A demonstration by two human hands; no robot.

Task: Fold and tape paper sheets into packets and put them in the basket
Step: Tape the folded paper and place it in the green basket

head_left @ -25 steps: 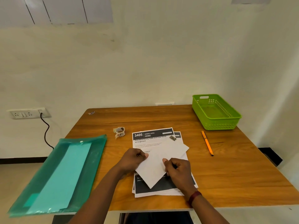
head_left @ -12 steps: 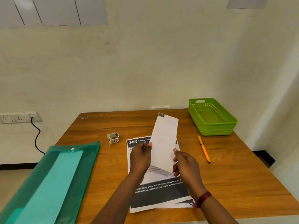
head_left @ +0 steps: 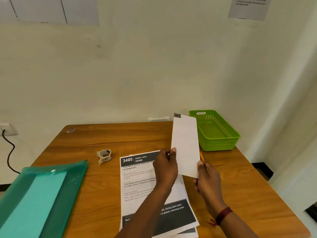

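Pinched between both hands, a folded packet [head_left: 185,146] is held upright above the table [head_left: 103,194], in front of the basket [head_left: 217,146].

Left hand [head_left: 165,166] grips the packet's left edge between thumb and fingers; right hand [head_left: 207,177] pinches its lower right corner. The packet is a tall, narrow, plain white rectangle with a small dark tab [head_left: 177,115] at its top left corner. The basket is bright green perforated plastic, rectangular, with a slot handle. Under the hands lie printed sheets [head_left: 137,186] with black bands, on the wood-grain tabletop. A tape roll [head_left: 104,156] sits left of them, beside a translucent teal folder [head_left: 42,194].
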